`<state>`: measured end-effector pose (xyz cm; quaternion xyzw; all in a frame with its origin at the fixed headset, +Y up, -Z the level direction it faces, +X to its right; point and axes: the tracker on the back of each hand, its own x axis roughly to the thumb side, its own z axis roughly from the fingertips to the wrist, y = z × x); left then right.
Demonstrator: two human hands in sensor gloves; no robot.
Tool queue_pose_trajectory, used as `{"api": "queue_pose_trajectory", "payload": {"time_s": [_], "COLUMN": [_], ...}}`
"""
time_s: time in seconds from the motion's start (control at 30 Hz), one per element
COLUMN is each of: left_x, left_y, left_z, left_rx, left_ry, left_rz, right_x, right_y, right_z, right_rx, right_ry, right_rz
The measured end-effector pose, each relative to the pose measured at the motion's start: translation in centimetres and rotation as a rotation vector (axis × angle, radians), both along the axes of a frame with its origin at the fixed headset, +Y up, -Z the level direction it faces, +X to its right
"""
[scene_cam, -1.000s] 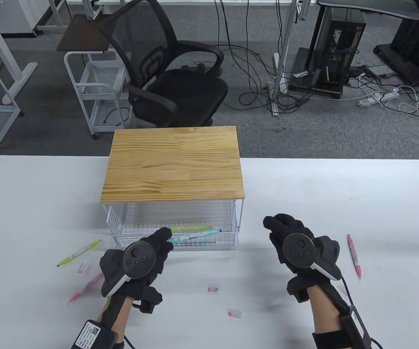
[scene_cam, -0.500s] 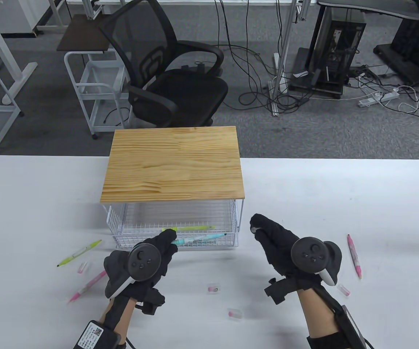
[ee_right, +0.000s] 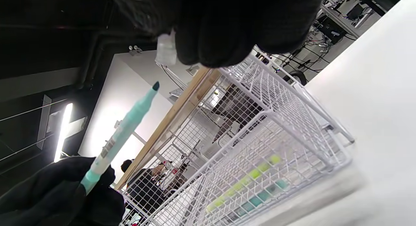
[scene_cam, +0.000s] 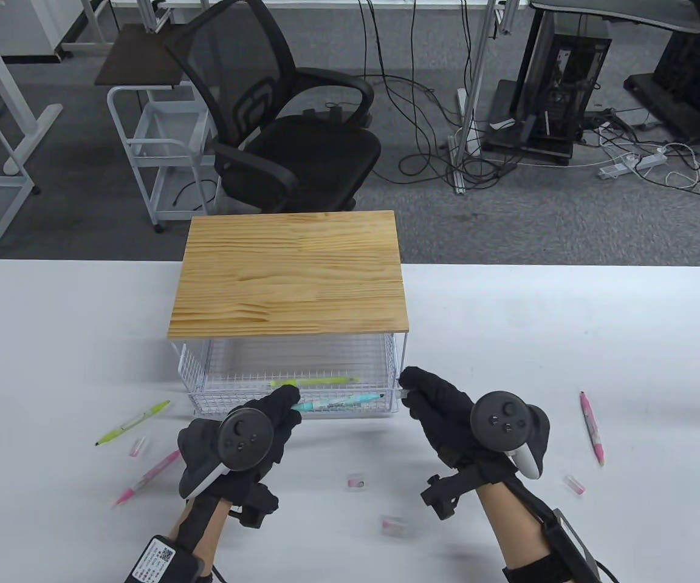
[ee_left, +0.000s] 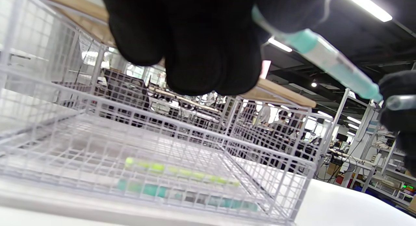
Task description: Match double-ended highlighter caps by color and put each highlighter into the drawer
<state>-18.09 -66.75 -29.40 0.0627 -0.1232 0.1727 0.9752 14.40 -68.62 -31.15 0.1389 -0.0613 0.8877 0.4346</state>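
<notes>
My left hand (scene_cam: 286,405) grips a teal highlighter (scene_cam: 341,401) by its left end, just above the drawer's front. Its bare dark tip points right. My right hand (scene_cam: 409,388) pinches a small clear cap (scene_cam: 404,393) a short way off that tip. The right wrist view shows the cap (ee_right: 166,50) under my fingertips (ee_right: 227,24), apart from the teal highlighter (ee_right: 126,128). In the left wrist view the highlighter (ee_left: 325,58) slants towards the cap (ee_left: 401,102). The white wire drawer (scene_cam: 204,370) stands pulled out, holding a yellow-green highlighter (scene_cam: 313,381) and a second teal highlighter (ee_left: 182,195).
A wooden top (scene_cam: 289,273) covers the drawer frame. On the table's left lie a yellow-green highlighter (scene_cam: 134,422), a pink highlighter (scene_cam: 146,477) and a pink cap (scene_cam: 138,447). Two pink caps (scene_cam: 356,483) (scene_cam: 392,525) lie near the front. A pink highlighter (scene_cam: 592,428) and a cap (scene_cam: 573,484) lie right.
My right hand has travelled left with the cap, closing on the teal highlighter's tip. My left hand has shifted slightly right, still holding the highlighter.
</notes>
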Motion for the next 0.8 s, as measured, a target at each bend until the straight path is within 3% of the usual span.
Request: {"api": "queue_pose_trajectory", "payload": {"time_s": [0.8], "left_x": [0.9], "left_y": [0.0], "left_z": [0.4], "left_rx": [0.020], "left_ry": [-0.028], "left_rz": [-0.011], "right_x": [-1.6], "right_y": [-0.9], "right_z": [0.5], "right_rx": [-0.026], "right_ry": [0.083], "right_rz": [-0.065]}}
